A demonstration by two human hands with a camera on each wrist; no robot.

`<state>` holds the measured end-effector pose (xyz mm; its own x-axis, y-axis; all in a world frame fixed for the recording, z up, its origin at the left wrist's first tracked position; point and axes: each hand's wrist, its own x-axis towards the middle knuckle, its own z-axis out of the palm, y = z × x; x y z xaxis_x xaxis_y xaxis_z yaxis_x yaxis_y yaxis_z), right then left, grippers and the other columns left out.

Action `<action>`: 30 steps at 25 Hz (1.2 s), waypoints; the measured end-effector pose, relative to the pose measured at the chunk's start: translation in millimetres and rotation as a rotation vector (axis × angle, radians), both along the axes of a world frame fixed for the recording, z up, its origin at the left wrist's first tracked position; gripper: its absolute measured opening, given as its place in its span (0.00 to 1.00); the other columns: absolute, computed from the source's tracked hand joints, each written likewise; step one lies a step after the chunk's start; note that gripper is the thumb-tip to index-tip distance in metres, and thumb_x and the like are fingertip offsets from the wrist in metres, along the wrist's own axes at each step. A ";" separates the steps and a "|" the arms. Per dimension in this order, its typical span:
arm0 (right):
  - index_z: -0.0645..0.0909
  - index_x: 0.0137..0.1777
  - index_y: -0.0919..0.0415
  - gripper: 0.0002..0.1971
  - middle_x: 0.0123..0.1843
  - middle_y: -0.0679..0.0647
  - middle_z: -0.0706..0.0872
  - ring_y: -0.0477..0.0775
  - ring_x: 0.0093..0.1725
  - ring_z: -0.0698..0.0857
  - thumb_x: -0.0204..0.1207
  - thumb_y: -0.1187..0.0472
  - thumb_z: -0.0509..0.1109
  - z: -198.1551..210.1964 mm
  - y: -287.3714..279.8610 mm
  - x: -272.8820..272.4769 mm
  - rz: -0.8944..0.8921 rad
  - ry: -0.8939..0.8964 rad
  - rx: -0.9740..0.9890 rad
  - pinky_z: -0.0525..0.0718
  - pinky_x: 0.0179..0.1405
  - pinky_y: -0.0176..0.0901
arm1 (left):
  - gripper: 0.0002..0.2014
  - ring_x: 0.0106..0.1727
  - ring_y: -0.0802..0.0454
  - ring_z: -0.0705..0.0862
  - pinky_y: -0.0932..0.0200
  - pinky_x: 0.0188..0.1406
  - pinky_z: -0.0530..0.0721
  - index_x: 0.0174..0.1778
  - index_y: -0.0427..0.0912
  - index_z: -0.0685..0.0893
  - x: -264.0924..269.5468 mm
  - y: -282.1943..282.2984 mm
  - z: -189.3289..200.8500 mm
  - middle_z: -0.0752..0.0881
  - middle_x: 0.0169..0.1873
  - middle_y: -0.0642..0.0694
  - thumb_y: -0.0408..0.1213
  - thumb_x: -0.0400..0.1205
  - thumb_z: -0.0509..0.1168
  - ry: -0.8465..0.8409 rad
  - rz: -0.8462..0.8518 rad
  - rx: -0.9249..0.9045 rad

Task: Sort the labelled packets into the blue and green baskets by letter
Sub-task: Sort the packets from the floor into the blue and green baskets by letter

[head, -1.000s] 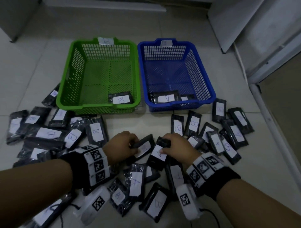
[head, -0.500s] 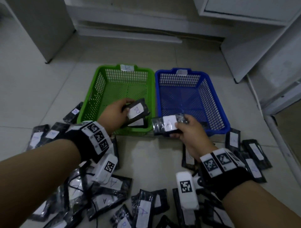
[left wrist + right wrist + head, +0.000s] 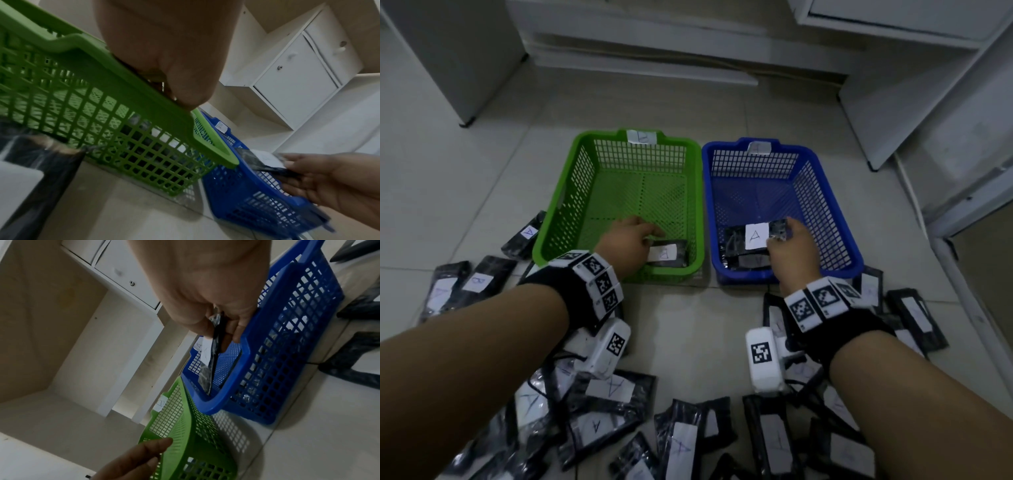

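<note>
Nearest, loose packets (image 3: 599, 407) lie scattered on the floor (image 3: 688, 342), thin black plastic sleeves with paper labels, probably light, limp and a little slick, best pinched at a short end. Beyond them the left hand (image 3: 628, 245) reaches into the green basket (image 3: 571, 192) with relaxed fingers just above a B packet (image 3: 667, 254) at its near right corner. The right hand (image 3: 791, 250) pinches an A packet (image 3: 755, 234) by its end, low over the blue basket (image 3: 835, 205) near edge.
</note>
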<state>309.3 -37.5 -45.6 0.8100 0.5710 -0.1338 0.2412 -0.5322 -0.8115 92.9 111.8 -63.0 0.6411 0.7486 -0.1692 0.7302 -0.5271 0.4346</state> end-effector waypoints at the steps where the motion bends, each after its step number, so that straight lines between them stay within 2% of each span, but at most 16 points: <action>1: 0.72 0.74 0.55 0.25 0.63 0.59 0.85 0.64 0.59 0.85 0.76 0.64 0.64 -1.3 -1.6 0.0 0.030 -0.019 -0.032 0.83 0.60 0.53 | 0.14 0.64 0.39 0.76 0.48 0.66 0.76 0.61 0.48 0.84 -3.2 -4.3 1.5 0.79 0.62 0.39 0.34 0.82 0.60 -0.041 0.012 0.019; 3: 0.66 0.80 0.51 0.29 0.70 0.61 0.79 0.63 0.62 0.82 0.78 0.66 0.63 -4.1 -6.8 -3.4 0.078 -0.062 -0.089 0.81 0.64 0.49 | 0.12 0.59 0.43 0.78 0.52 0.62 0.76 0.57 0.45 0.86 -14.4 -16.7 4.6 0.81 0.55 0.41 0.36 0.81 0.63 -0.145 0.024 0.049; 5: 0.70 0.78 0.53 0.26 0.75 0.61 0.71 0.62 0.69 0.77 0.79 0.67 0.63 -4.1 -15.8 -15.2 0.118 -0.119 -0.101 0.76 0.67 0.43 | 0.09 0.53 0.48 0.80 0.54 0.56 0.79 0.53 0.45 0.87 -31.6 -31.7 8.4 0.84 0.50 0.45 0.36 0.80 0.65 -0.245 0.003 0.040; 6: 0.75 0.74 0.54 0.23 0.76 0.61 0.69 0.62 0.72 0.74 0.79 0.67 0.64 -3.3 -22.1 -23.6 0.134 -0.189 -0.100 0.73 0.71 0.45 | 0.08 0.51 0.52 0.80 0.55 0.55 0.79 0.53 0.45 0.87 -40.8 -39.6 11.2 0.84 0.48 0.48 0.34 0.80 0.65 -0.292 -0.026 0.025; 7: 0.81 0.68 0.55 0.20 0.74 0.62 0.70 0.64 0.73 0.71 0.77 0.67 0.65 -4.4 -28.8 -35.7 0.155 -0.298 -0.093 0.72 0.72 0.48 | 0.09 0.52 0.53 0.79 0.56 0.54 0.78 0.53 0.45 0.87 -52.7 -46.6 13.3 0.84 0.48 0.51 0.32 0.80 0.65 -0.329 -0.049 0.027; 9: 0.87 0.56 0.54 0.15 0.64 0.60 0.77 0.64 0.67 0.73 0.72 0.67 0.67 -5.3 -39.4 -64.0 0.194 -0.488 -0.027 0.73 0.67 0.51 | 0.12 0.54 0.52 0.78 0.57 0.55 0.76 0.55 0.45 0.86 -77.2 -54.9 15.2 0.84 0.50 0.49 0.30 0.77 0.66 -0.378 -0.061 0.124; 11: 0.86 0.49 0.53 0.13 0.54 0.55 0.77 0.58 0.60 0.73 0.70 0.68 0.68 -9.1 -44.0 -94.3 0.289 -0.459 0.027 0.71 0.62 0.44 | 0.12 0.53 0.48 0.79 0.53 0.54 0.77 0.53 0.44 0.86 -102.8 -60.3 10.6 0.83 0.49 0.46 0.32 0.75 0.66 -0.378 -0.021 0.222; 14: 0.85 0.47 0.53 0.10 0.46 0.47 0.79 0.51 0.56 0.75 0.72 0.67 0.68 -22.0 -45.6 -137.2 0.589 -0.230 -0.035 0.73 0.55 0.38 | 0.11 0.51 0.43 0.80 0.45 0.53 0.81 0.52 0.46 0.86 -128.9 -63.6 -7.1 0.84 0.47 0.46 0.38 0.74 0.71 -0.189 0.058 0.162; 16: 0.85 0.51 0.52 0.08 0.49 0.47 0.82 0.50 0.57 0.77 0.74 0.61 0.70 -31.2 -49.8 -159.4 0.800 -0.129 -0.162 0.71 0.51 0.35 | 0.23 0.58 0.41 0.79 0.45 0.59 0.79 0.61 0.47 0.82 -131.3 -65.0 -19.0 0.82 0.55 0.44 0.47 0.70 0.75 -0.024 0.084 0.082; 18: 0.82 0.59 0.52 0.16 0.55 0.50 0.82 0.51 0.60 0.75 0.72 0.54 0.74 -40.8 -54.0 -175.3 0.962 -0.081 -0.294 0.70 0.51 0.35 | 0.35 0.64 0.39 0.76 0.45 0.63 0.77 0.69 0.47 0.76 -125.3 -65.5 -27.3 0.78 0.63 0.43 0.53 0.66 0.77 0.078 0.090 0.080; 20: 0.78 0.65 0.53 0.25 0.60 0.51 0.81 0.52 0.62 0.74 0.69 0.50 0.77 -48.3 -57.2 -184.2 1.032 -0.091 -0.364 0.72 0.54 0.38 | 0.42 0.67 0.38 0.74 0.42 0.65 0.76 0.73 0.47 0.70 -117.7 -65.8 -33.0 0.75 0.67 0.43 0.54 0.64 0.77 0.159 0.074 0.120; 23: 0.75 0.69 0.54 0.30 0.62 0.53 0.78 0.54 0.63 0.73 0.67 0.49 0.77 -56.9 -58.6 -192.5 1.042 -0.114 -0.418 0.74 0.58 0.42 | 0.47 0.69 0.39 0.71 0.43 0.66 0.73 0.76 0.47 0.67 -117.6 -64.3 -36.9 0.74 0.68 0.43 0.54 0.62 0.78 0.216 0.074 0.152; 25: 0.77 0.66 0.56 0.27 0.60 0.55 0.77 0.54 0.59 0.76 0.68 0.52 0.78 -56.3 -55.3 -191.8 1.003 -0.042 -0.439 0.77 0.55 0.43 | 0.44 0.65 0.40 0.72 0.46 0.64 0.73 0.73 0.47 0.71 -120.7 -61.3 -36.1 0.76 0.64 0.43 0.54 0.62 0.78 0.183 0.060 0.145; 26: 0.78 0.64 0.57 0.24 0.57 0.55 0.77 0.54 0.56 0.78 0.69 0.54 0.77 -53.8 -52.1 -189.2 0.984 0.017 -0.435 0.78 0.51 0.41 | 0.38 0.63 0.41 0.73 0.49 0.63 0.73 0.70 0.47 0.74 -122.7 -59.9 -33.2 0.76 0.62 0.43 0.54 0.65 0.77 0.135 0.054 0.104; 28: 0.81 0.56 0.56 0.15 0.51 0.53 0.80 0.51 0.49 0.80 0.71 0.57 0.76 -45.5 -43.7 -178.9 0.992 0.104 -0.397 0.76 0.39 0.35 | 0.19 0.58 0.46 0.78 0.56 0.56 0.75 0.59 0.47 0.81 -126.4 -56.1 -20.1 0.80 0.56 0.45 0.49 0.74 0.72 -0.017 0.080 -0.061; 30: 0.81 0.49 0.54 0.08 0.45 0.50 0.83 0.50 0.46 0.82 0.72 0.58 0.75 -33.4 -34.8 -164.1 0.979 0.181 -0.330 0.77 0.41 0.37 | 0.04 0.49 0.50 0.83 0.57 0.49 0.79 0.48 0.52 0.82 -131.9 -54.1 -0.9 0.84 0.46 0.50 0.44 0.80 0.67 -0.151 0.105 -0.222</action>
<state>145.2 -72.3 -79.0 -0.0340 0.8792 -0.4753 0.5753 -0.3716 -0.7287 -39.0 57.7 -63.9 0.5924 0.7675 -0.2450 0.6939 -0.3315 0.6392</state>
